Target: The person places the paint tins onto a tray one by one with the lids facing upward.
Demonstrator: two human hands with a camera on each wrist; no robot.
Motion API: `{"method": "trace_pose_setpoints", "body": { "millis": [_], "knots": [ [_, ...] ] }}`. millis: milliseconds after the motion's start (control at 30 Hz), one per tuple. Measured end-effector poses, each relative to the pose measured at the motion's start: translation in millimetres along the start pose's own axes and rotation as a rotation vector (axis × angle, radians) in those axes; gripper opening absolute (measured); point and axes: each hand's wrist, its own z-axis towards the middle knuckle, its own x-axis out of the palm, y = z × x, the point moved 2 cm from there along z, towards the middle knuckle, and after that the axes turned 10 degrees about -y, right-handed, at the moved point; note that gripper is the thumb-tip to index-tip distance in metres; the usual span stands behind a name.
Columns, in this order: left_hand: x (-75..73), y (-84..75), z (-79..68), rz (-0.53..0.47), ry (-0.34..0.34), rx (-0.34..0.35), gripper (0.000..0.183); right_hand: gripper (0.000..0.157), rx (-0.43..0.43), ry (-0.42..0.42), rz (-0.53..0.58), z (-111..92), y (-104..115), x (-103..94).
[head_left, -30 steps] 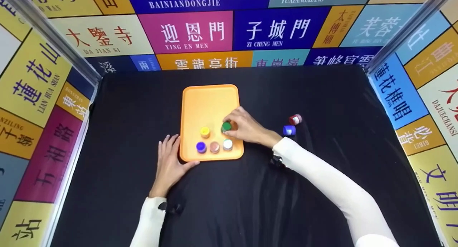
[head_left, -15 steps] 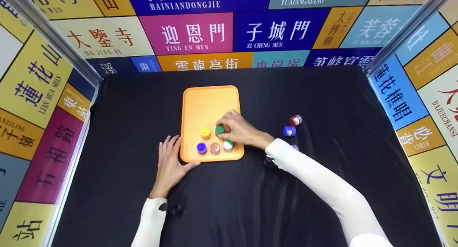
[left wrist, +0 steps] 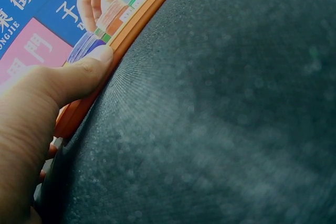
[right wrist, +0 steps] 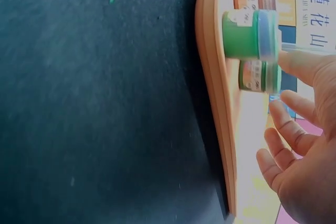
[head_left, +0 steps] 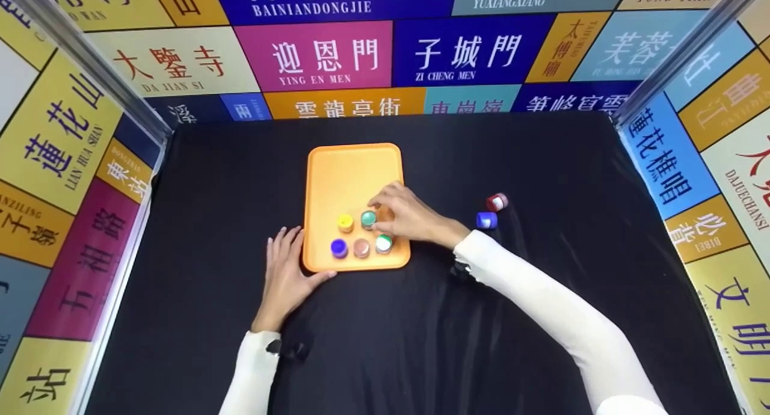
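An orange tray (head_left: 352, 168) bears several small jars, probably paint pots. My left hand (head_left: 286, 285) lies at its near left corner, fingers straight along the side and thumb (left wrist: 94, 64) on the front rim. My right hand (head_left: 412, 213) is over the tray's right side. Its thumb and index fingertips are right at the lid of a green jar (head_left: 368, 219), slightly parted around it. In the right wrist view that jar (right wrist: 254, 76) stands upright behind a nearer green jar (right wrist: 241, 35). Left of it is a yellow jar (head_left: 345, 223); the front row holds purple (head_left: 339, 248), pinkish-brown (head_left: 361, 248) and green-white (head_left: 384, 243) jars.
Right of the tray, a red jar (head_left: 497, 202) and a blue jar (head_left: 486, 220) lie on the black cloth (head_left: 240, 180). Panels printed with characters (head_left: 328, 54) enclose the back and sides.
My right hand moved left with the green jar, setting it beside the yellow one, then its fingers drew slightly back from the lid. My left hand stayed in place.
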Motion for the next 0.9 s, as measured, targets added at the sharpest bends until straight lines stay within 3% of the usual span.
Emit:
{"method": "trace_pose_setpoints", "body": {
  "millis": [367,900],
  "knots": [
    [-1.0,0.1,0.3,-0.001,0.006,-0.003,0.115,0.042,-0.008,-0.095,-0.013,-15.9,-12.7,-34.9],
    [0.4,0.9,0.9,-0.009,0.015,-0.018,0.117,0.042,0.062,-0.197,-0.012,-39.2,-33.0,-73.5]
  ]
}}
